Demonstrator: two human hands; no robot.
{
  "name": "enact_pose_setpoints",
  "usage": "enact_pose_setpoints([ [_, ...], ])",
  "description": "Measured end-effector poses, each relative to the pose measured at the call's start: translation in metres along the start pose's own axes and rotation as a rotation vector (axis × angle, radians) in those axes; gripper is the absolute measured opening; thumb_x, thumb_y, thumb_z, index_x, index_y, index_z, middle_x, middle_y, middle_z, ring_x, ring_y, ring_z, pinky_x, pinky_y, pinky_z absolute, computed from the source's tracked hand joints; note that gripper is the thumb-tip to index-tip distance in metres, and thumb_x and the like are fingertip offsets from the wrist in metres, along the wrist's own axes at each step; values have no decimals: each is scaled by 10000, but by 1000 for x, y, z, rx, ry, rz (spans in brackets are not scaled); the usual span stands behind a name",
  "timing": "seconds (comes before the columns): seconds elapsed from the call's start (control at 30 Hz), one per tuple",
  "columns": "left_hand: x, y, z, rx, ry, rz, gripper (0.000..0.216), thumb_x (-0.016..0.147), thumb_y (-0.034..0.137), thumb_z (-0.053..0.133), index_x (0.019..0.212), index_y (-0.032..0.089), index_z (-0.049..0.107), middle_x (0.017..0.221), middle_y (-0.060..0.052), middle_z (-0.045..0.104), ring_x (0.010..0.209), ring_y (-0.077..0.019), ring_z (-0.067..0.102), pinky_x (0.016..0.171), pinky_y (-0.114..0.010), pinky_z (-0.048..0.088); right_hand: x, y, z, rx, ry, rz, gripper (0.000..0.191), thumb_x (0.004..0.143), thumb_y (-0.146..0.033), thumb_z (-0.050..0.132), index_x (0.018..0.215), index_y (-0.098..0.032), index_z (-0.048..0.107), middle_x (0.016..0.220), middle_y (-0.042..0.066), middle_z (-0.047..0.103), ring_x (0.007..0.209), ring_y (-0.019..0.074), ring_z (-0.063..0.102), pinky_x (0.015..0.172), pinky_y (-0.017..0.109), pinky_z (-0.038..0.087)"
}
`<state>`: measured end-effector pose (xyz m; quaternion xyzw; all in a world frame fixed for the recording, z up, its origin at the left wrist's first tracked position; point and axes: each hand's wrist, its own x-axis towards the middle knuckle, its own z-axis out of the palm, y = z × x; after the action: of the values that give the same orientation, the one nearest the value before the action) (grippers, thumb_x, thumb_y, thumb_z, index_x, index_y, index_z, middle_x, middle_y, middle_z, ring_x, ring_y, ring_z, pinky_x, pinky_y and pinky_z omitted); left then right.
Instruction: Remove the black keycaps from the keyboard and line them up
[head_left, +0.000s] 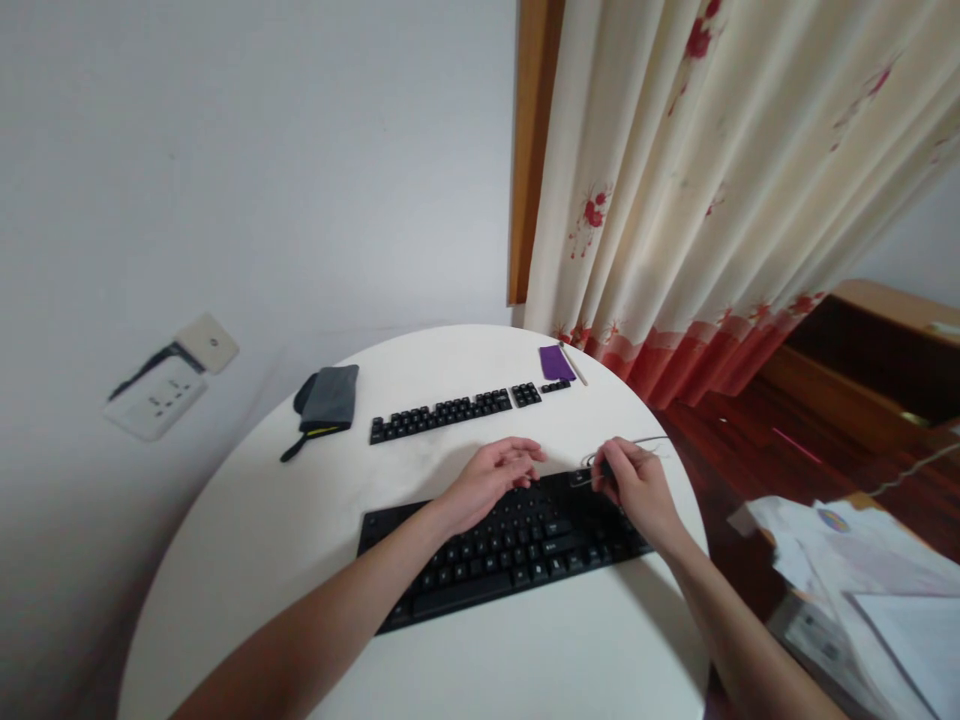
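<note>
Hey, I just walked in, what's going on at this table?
A person has both hands over a black keyboard on a round white table. The right hand pinches something small, too hidden to make out. The left hand is by the keyboard's far edge, fingers slightly bent. Beyond it, loose black keys sit lined up, with a grey pouch to their left.

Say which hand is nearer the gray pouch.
Left: the left hand is over the keyboard, right of the gray pouch; the right hand is farther right, at the keyboard's right end.
</note>
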<state>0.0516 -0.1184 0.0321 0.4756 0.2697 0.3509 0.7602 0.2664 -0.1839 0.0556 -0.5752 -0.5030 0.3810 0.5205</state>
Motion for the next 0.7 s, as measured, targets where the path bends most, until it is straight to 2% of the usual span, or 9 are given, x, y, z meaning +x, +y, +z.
enact_pose_setpoints([
  [0.07,-1,0,1,12,-56,-31,395,799,314,743,1146,144,660,1185,-156,642,929,-191,621,800,-309,443,2,-8,17,39,-21,-19,381,929,-469,479,687,-181,539,526,-9,563,405,80,379,390,201,261],
  [0.13,-2,-1,1,6,-65,-49,434,781,315,762,1167,141,665,1208,-165,636,958,-205,625,834,-328,448,5,-10,32,70,-38,-32,383,921,-488,481,693,-185,537,532,-11,565,409,84,380,390,205,262],
  [0.27,0,-3,-1,1,19,-44,383,729,274,804,1064,116,710,1019,-133,695,861,-183,633,810,-322,461,6,-5,50,87,-40,-63,396,927,-494,466,688,-188,540,541,-10,557,430,92,388,405,212,282],
  [0.4,1,-5,-4,84,17,-39,305,745,266,783,1002,113,720,848,-95,700,768,-166,629,727,-295,461,2,1,52,50,-17,-96,400,953,-444,434,664,-187,538,544,-13,545,443,94,389,424,216,297],
  [0.7,-1,-3,-3,172,-61,-47,255,785,273,733,980,112,699,812,-74,674,674,-133,588,631,-259,447,-5,4,52,-171,-35,-253,371,963,-338,431,635,-197,528,578,-20,526,561,123,493,575,236,388],
])
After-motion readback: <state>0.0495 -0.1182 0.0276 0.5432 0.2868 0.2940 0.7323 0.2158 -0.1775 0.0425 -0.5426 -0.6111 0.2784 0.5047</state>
